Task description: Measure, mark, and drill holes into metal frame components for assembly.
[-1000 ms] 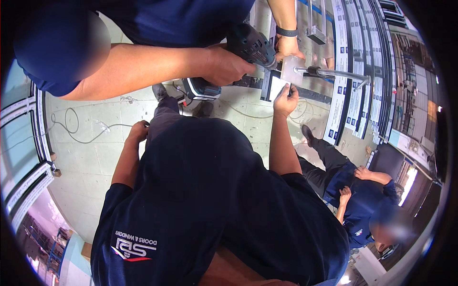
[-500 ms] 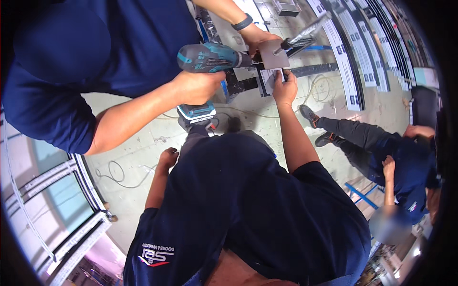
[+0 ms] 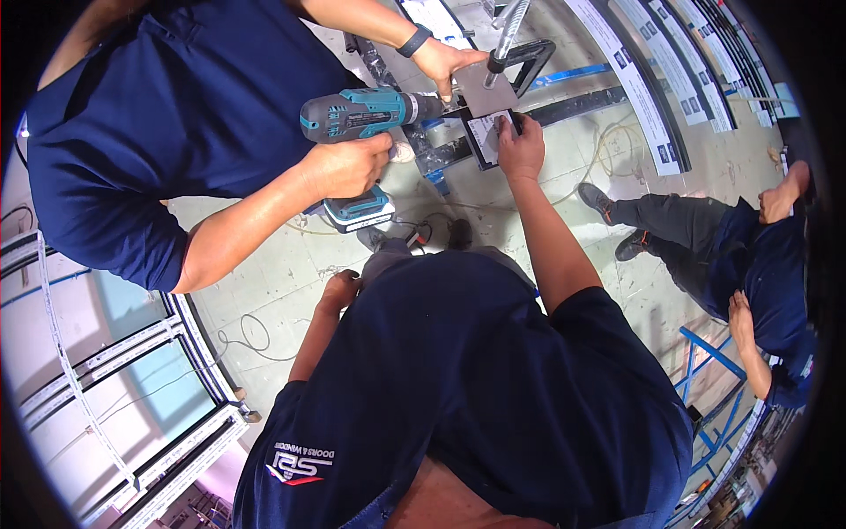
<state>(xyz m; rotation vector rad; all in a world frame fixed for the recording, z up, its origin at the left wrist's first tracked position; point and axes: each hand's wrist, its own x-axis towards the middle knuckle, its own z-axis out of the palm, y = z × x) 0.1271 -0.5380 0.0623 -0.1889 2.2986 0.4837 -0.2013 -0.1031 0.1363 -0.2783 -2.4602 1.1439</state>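
Observation:
My right hand (image 3: 522, 148) is closed on the end of a short black profile (image 3: 482, 145) with a white label on its top, thumb over the label. Against this piece sits a flat grey-brown plate (image 3: 485, 91), with a screw clamp (image 3: 507, 44) standing on it. A co-worker's hand (image 3: 445, 66) presses the plate's far left side. The co-worker's other hand (image 3: 348, 165) grips a teal and black cordless drill (image 3: 366, 115), its nose pointing at the profile and plate. My left hand (image 3: 337, 289) hangs low beside my thigh, fingers curled in, apparently holding nothing.
Black frame bars with blue tape (image 3: 573, 77) run under the work. Long labelled profiles (image 3: 630, 79) lie at the far right. Another person (image 3: 749, 256) is at the right. A white-edged frame (image 3: 123, 375) stands at the left. A thin hose (image 3: 256, 331) trails over the floor.
The whole view has shifted a little. My right hand keeps its grip on the profile, and the drill stays at the work. The person at the right has lowered a hand to the torso.

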